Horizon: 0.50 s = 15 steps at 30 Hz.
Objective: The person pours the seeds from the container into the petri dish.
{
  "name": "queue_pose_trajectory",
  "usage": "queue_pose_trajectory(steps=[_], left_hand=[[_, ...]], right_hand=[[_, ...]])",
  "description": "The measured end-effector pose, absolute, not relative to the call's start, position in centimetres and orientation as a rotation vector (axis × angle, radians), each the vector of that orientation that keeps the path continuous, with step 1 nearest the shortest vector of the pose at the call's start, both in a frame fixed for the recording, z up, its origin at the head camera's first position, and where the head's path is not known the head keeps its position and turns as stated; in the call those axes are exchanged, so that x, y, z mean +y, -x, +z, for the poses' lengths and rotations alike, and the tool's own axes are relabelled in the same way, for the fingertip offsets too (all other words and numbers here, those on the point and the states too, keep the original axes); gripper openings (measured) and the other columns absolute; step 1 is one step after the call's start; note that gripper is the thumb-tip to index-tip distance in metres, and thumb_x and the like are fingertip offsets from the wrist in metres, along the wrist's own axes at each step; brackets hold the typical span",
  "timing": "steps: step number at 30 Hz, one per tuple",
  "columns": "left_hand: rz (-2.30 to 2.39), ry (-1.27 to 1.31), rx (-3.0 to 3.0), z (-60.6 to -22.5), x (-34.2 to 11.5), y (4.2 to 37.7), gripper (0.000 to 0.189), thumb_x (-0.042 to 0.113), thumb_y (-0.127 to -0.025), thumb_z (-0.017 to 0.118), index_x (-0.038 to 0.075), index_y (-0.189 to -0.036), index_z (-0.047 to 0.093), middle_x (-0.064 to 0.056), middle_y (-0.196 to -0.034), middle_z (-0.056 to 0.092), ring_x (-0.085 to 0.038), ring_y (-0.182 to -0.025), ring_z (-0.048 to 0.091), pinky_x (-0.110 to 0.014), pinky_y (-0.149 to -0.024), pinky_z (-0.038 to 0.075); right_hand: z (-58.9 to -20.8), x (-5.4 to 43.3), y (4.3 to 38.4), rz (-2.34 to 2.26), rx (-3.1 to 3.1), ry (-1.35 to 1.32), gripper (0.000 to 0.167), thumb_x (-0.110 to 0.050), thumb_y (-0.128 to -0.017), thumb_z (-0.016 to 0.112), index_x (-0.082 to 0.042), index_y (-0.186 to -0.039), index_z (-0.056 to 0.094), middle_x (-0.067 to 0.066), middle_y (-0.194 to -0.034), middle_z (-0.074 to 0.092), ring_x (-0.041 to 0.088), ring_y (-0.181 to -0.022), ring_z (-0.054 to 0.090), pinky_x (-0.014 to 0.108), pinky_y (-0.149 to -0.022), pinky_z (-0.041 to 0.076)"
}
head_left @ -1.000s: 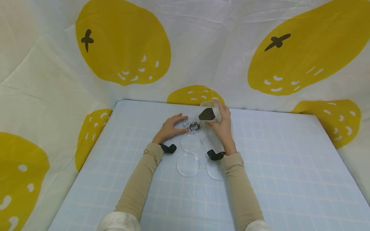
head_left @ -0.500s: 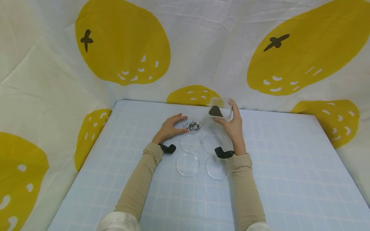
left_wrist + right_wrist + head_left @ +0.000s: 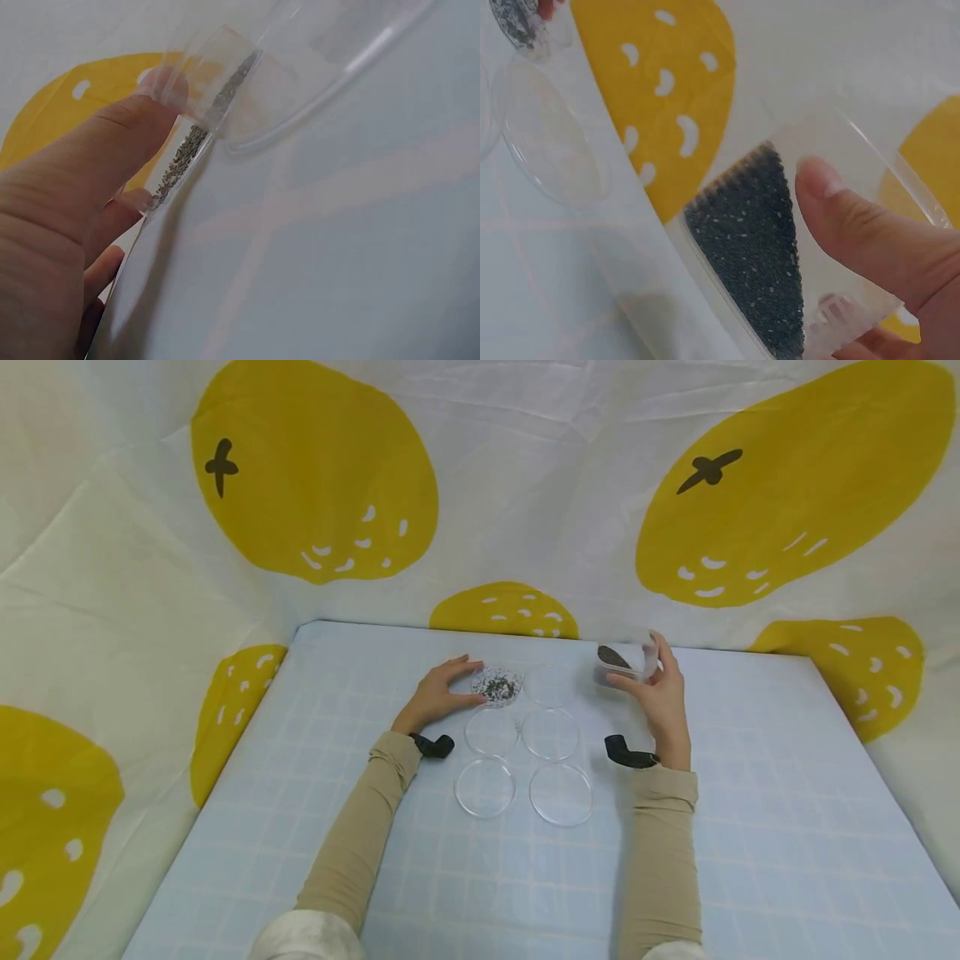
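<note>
My left hand (image 3: 437, 695) grips a round clear petri dish (image 3: 497, 686) at the table's far side, thumb and fingers on opposite sides of its rim. White bits and dark grains lie scattered in that dish. In the left wrist view the grains (image 3: 180, 165) form a dark band behind the clear wall, near the thumb (image 3: 112, 150). To the right, my right hand (image 3: 663, 697) holds a clear plastic box (image 3: 639, 662) above the table, tilted. Small dark seeds (image 3: 750, 247) are heaped against one side of it, and the thumb (image 3: 855, 210) presses on its wall.
Several clear petri dishes stand in two columns, among them a far right dish (image 3: 551, 703), a near left dish (image 3: 485, 817) and a near right dish (image 3: 561, 824). A white cloth (image 3: 525, 510) with yellow fruit prints hangs behind the pale blue checked table (image 3: 750, 827).
My right hand has carried the seed box away from the filled dish, to the right, uncovering the dishes below. The left hand has stayed at its dish.
</note>
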<state>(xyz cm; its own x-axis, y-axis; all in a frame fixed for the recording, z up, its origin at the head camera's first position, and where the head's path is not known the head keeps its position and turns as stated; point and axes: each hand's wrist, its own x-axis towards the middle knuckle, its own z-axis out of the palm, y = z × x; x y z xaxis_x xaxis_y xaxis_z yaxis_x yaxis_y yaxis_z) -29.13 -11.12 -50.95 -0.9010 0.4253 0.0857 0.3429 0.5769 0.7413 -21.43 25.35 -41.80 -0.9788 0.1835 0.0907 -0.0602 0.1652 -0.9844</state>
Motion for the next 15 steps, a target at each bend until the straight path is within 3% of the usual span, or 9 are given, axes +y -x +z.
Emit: queue_pose_trajectory(steps=[3, 9, 15], left_hand=[[1.229, -0.646, 2.695, -50.9, -11.1, 29.1, 0.069, 0.049, -0.083, 0.078, 0.03, -0.144, 0.053, -0.002, -0.16, 0.033, -0.025, -0.148, 0.025, -0.049, -0.121, 0.018], [1.219, -0.633, 2.696, -50.8, -11.1, 29.1, 0.069, 0.049, -0.083, 0.078, 0.031, -0.145, 0.053, -0.001, -0.16, 0.032, -0.025, -0.148, 0.024, -0.05, -0.12, 0.018], [1.217, -0.631, 2.702, -50.9, -11.1, 29.1, 0.068, 0.05, -0.083, 0.077, 0.032, -0.144, 0.053, 0.0, -0.159, 0.033, -0.024, -0.148, 0.025, -0.049, -0.12, 0.018]], right_hand=[[-42.3, 26.6, 21.0, 1.943, -2.246, 0.171, 0.095, 0.006, -0.078, 0.08, -0.027, -0.155, 0.035, 0.017, -0.155, 0.03, 0.03, -0.126, 0.042, 0.012, -0.08, 0.047], [-43.7, 28.6, 20.5, 1.988, -2.274, 0.199, 0.099, 0.006, -0.079, 0.08, -0.028, -0.157, 0.029, 0.017, -0.156, 0.029, 0.027, -0.145, 0.027, 0.016, -0.096, 0.041], [-46.0, 30.0, 21.1, 2.044, -2.285, 0.18, 0.101, 0.006, -0.079, 0.08, -0.024, -0.159, 0.026, 0.015, -0.159, 0.03, 0.029, -0.143, 0.03, 0.014, -0.096, 0.043]])
